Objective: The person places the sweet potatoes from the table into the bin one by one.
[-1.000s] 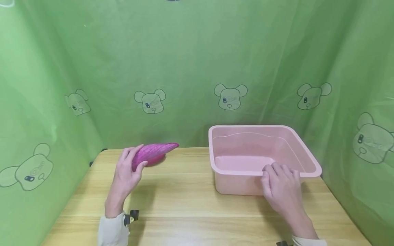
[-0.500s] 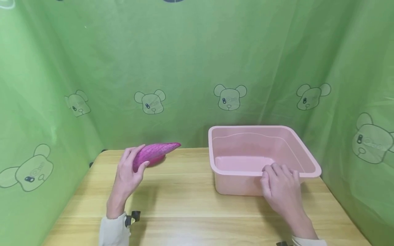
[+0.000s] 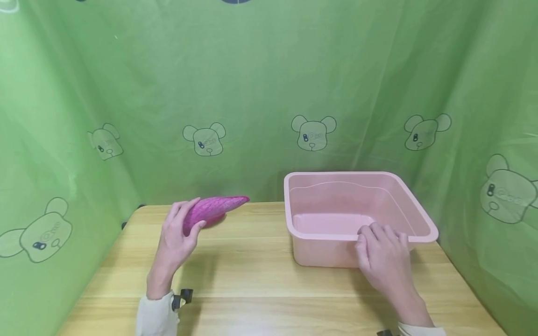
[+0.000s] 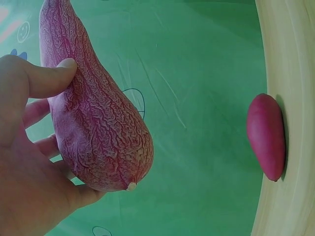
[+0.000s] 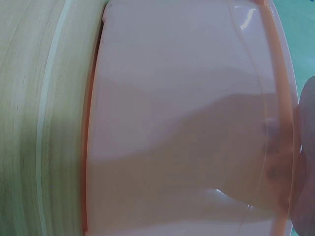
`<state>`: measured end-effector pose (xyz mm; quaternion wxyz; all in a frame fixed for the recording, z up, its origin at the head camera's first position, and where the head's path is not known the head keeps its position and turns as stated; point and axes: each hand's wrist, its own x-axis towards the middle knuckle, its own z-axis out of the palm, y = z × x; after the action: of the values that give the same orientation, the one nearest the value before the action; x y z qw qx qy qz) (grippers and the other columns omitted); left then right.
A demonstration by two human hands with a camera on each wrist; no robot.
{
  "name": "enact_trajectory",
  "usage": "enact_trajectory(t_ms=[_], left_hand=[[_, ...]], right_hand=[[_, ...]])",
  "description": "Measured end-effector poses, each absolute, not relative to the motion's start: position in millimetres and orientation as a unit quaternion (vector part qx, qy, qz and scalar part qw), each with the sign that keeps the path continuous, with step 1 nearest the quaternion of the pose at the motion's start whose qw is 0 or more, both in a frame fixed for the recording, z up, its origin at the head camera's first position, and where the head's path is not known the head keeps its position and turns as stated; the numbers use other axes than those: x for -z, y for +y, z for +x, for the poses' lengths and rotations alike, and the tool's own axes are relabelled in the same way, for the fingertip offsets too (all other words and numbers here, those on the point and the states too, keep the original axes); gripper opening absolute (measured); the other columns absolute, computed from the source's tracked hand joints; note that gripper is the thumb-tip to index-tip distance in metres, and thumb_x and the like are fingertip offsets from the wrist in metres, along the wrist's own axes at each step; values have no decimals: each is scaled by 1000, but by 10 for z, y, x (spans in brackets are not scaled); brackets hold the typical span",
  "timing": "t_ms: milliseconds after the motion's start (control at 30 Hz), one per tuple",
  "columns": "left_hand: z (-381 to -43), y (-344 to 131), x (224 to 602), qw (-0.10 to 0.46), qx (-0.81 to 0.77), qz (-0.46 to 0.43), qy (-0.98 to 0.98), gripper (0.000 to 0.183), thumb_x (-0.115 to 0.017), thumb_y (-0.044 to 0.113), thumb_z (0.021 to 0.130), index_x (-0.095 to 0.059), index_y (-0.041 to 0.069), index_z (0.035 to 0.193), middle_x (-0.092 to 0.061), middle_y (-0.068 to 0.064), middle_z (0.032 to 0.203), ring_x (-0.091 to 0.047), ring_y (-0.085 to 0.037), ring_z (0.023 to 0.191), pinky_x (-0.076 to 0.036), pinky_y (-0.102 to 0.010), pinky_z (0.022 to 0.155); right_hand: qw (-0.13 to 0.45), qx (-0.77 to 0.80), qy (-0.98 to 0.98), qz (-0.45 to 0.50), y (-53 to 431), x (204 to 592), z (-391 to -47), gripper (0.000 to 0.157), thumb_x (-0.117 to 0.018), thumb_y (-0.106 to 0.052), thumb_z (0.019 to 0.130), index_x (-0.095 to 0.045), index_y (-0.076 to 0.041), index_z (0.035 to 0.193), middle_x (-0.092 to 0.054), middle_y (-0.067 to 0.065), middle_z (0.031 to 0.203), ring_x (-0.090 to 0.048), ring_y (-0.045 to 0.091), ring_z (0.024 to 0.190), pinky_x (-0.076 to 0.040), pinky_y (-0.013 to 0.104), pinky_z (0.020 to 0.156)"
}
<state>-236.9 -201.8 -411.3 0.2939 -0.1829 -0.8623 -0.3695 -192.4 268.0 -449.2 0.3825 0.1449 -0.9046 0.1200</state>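
My left hand (image 3: 174, 240) holds a wrinkled purple sweet potato (image 3: 212, 207) above the far left of the table. In the left wrist view, the thumb lies across the front of this sweet potato (image 4: 101, 123) and the fingers go behind it; its thick end has a small pale nub. Beneath it, partly hidden in the head view, a smooth pink sweet potato-like thing (image 4: 266, 137) rests on the table. On the right, my right hand (image 3: 386, 261) grips the near rim of a pink plastic basin (image 3: 328, 252) with curled fingers. The basin's visible inside holds nothing.
The wooden table (image 3: 252, 280) carries the basin and the smooth pink thing. A green curtain (image 3: 260, 93) with bear-head prints stands close behind the table and along both sides.
The left hand and the wrinkled sweet potato have drifted slightly to the right. The right hand stays on the basin rim, and the basin keeps its place.
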Motion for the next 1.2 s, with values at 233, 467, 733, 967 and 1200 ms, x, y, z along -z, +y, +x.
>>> enact_trajectory(t_ms=[233, 467, 733, 967, 1200], left_hand=[[-2365, -1972, 4101, 300, 364, -192, -861, 61, -81, 3, 86, -59, 9, 142, -59, -17, 124, -60, -33, 111, -55, -54, 94], [-2358, -1928, 4094, 300, 363, -196, -860, 61, -82, 4, 86, -59, 10, 142, -59, -16, 126, -60, -32, 112, -55, -54, 94], [-2345, -1902, 4081, 298, 364, -193, -861, 61, -82, 5, 86, -59, 10, 143, -59, -15, 126, -59, -32, 113, -54, -54, 95], [-2340, -1885, 4067, 300, 360, -195, -862, 61, -82, 5, 86, -60, 10, 142, -59, -15, 126, -59, -32, 113, -54, -53, 94], [-2336, -1863, 4064, 302, 357, -199, -861, 60, -83, 6, 85, -60, 8, 141, -59, -15, 125, -60, -33, 112, -54, -53, 94]], right_hand=[[387, -120, -902, 146, 2667, 4478, -1914, 30, -36, -24, 99, -57, -8, 87, -54, 8, 80, -45, 30, 73, -35, 51, 72], [387, -120, -903, 145, 2667, 4478, -1916, 29, -36, -24, 100, -57, -9, 86, -52, 7, 79, -44, 29, 72, -35, 50, 71], [387, -120, -903, 144, 2669, 4482, -1918, 29, -37, -25, 99, -58, -9, 87, -53, 7, 80, -44, 29, 72, -35, 50, 71], [391, -119, -901, 145, 2664, 4473, -1916, 25, -40, -23, 98, -58, -10, 87, -54, 6, 80, -45, 28, 72, -36, 51, 71], [379, -121, -907, 142, 2667, 4466, -1905, 26, -39, -23, 99, -57, -10, 87, -54, 7, 80, -46, 29, 74, -37, 52, 74]])
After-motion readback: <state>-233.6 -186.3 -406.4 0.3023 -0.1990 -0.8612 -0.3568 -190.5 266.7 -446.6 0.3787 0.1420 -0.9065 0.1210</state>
